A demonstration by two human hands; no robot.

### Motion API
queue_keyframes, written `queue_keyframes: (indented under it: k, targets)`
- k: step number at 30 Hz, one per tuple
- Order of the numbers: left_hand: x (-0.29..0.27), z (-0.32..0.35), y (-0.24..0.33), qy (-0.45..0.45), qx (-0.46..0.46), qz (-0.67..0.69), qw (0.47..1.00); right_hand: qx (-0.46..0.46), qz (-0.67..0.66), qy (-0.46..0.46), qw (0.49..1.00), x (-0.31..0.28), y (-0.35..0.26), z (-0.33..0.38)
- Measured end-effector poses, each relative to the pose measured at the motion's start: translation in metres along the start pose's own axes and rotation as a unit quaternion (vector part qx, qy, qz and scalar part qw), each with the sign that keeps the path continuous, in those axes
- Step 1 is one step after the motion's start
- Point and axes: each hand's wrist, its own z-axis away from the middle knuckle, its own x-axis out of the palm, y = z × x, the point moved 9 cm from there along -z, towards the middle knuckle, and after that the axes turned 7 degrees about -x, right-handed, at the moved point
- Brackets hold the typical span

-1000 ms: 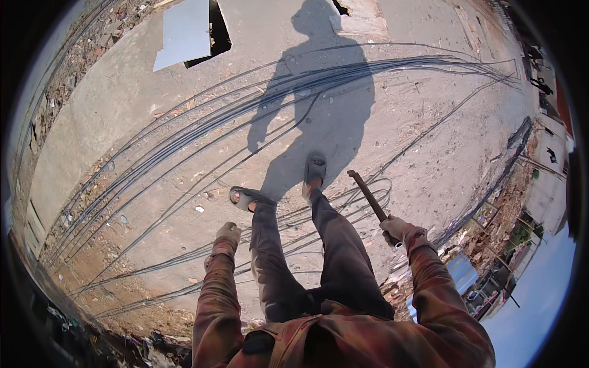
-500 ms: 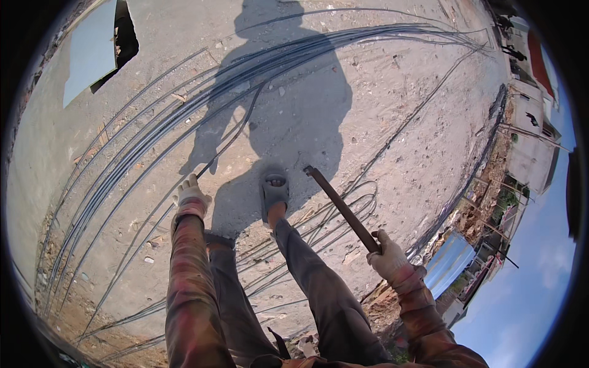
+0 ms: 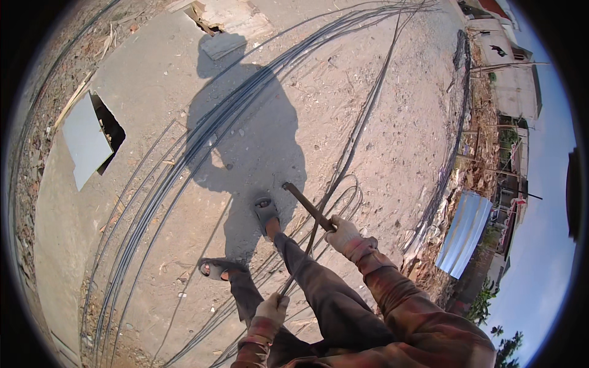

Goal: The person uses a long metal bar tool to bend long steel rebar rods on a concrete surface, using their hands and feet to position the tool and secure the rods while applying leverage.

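Note:
In my left hand (image 3: 272,308), in a pale work glove, is the near part of a long dark steel rebar rod (image 3: 314,236); the fingers are closed round it. The rod slants away up and to the right, passing over my trouser leg. My right hand (image 3: 343,235), also gloved, is closed round the near end of a brown metal bar (image 3: 305,203). This bar points forward and left, its notched tip close to my sandal (image 3: 265,209). Rod and bar cross just beside my right hand; I cannot tell whether they touch.
A bundle of rebar (image 3: 202,132) curves across the concrete on the left. Looped rods (image 3: 351,190) lie by my legs. A grey panel (image 3: 88,144) partly covers a dark hole in the ground. Rubble, a blue corrugated sheet (image 3: 464,234) and another rod pile (image 3: 455,147) line the right.
My left hand has come back toward my body and right, now gripping the rod across my legs. My right hand has moved left with the bar. The view has turned and shifted.

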Motion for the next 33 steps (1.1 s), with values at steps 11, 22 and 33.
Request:
queue_keyframes:
  k: [11,22,33]
  targets:
    - [-0.107,0.055,0.029,0.143,0.013,-0.027,0.989,0.025,-0.02,-0.002,0.999,0.005,0.04,-0.011]
    - [-0.08,0.08,0.05,0.168,0.002,-0.04,0.985,0.017,-0.002,0.01,1.0,-0.002,0.029,-0.037]
    - [-0.254,0.166,0.101,0.252,0.107,0.033,0.961,0.0,0.001,-0.024,1.0,-0.007,0.003,-0.052]
